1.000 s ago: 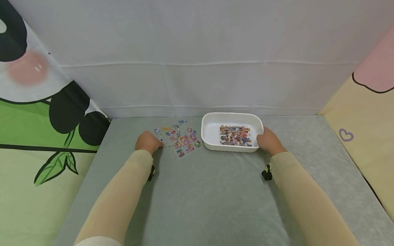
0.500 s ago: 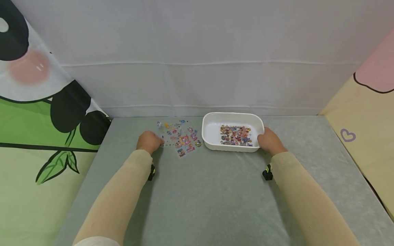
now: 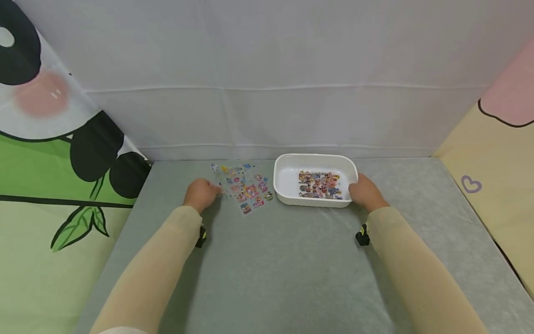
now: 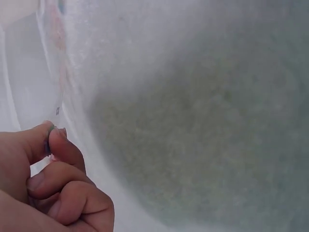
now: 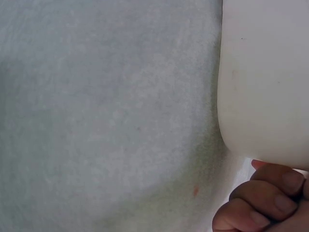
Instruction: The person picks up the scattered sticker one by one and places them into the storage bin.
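A clear sheet of small colourful cartoon stickers (image 3: pixel 251 191) lies at the back left of the grey table. My left hand (image 3: pixel 201 194) pinches its left edge between thumb and index finger, the other fingers curled in. In the left wrist view the see-through sheet (image 4: pixel 59 58) rises from the pinching left hand (image 4: pixel 60 179). Right of the sheet stands a white rectangular tray (image 3: pixel 315 202) with a block of similar stickers (image 3: pixel 320 184) inside. My right hand (image 3: pixel 367 192) grips the tray's right end; up close, the curled fingers of the right hand (image 5: pixel 263 200) sit against the tray wall (image 5: pixel 270 82).
A white cloth wall (image 3: pixel 267 93) rises right behind the tray and sheet. Printed cloth panels stand on the left (image 3: pixel 54 171) and right (image 3: pixel 492 185). The grey tabletop (image 3: pixel 275 264) stretches between the forearms toward the front.
My left hand has shifted slightly, and the left part of the pinched sticker sheet has moved a little with it. The right hand and the tray stay in place.
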A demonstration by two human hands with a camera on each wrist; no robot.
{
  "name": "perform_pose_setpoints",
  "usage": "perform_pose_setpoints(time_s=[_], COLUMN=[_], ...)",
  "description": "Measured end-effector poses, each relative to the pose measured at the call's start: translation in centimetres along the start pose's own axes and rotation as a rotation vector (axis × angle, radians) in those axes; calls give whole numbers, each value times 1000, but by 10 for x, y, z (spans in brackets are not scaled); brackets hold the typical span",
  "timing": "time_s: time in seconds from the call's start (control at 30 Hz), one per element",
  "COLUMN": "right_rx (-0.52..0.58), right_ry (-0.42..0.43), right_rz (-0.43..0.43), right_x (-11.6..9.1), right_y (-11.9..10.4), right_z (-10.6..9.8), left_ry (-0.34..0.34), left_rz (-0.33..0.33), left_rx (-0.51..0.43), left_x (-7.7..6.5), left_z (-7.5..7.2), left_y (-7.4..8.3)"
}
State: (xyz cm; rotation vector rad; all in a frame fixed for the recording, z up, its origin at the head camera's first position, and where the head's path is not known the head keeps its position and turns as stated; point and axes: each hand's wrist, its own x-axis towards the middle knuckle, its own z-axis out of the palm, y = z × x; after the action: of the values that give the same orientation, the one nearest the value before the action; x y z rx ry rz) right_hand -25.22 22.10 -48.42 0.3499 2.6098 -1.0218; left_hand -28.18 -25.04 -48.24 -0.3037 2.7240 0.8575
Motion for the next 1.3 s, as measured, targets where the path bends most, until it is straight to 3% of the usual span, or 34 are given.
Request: perform_pose_setpoints(time_s=[0.27, 0.6, 0.83, 1.03, 1.3], right_rx=[-1, -3, -1, -6, 3], right_ry=[-4, 6, 11, 12, 10], right_rz=[9, -5, -9, -4, 0], right_x=[1, 3, 5, 5, 3], right_y=[0, 4, 5, 4, 2], right_z=[1, 2, 3, 3, 2], left_ry=[6, 7, 12, 6, -23], left_rz=[38, 7, -12, -27, -26], left_rx=[-45, -99, -153, -193, -222], left_x=[-13, -34, -42, -44, -45], left_z=[-20, -53, -68, -71, -59], left_y=[1, -3, -5, 0, 18])
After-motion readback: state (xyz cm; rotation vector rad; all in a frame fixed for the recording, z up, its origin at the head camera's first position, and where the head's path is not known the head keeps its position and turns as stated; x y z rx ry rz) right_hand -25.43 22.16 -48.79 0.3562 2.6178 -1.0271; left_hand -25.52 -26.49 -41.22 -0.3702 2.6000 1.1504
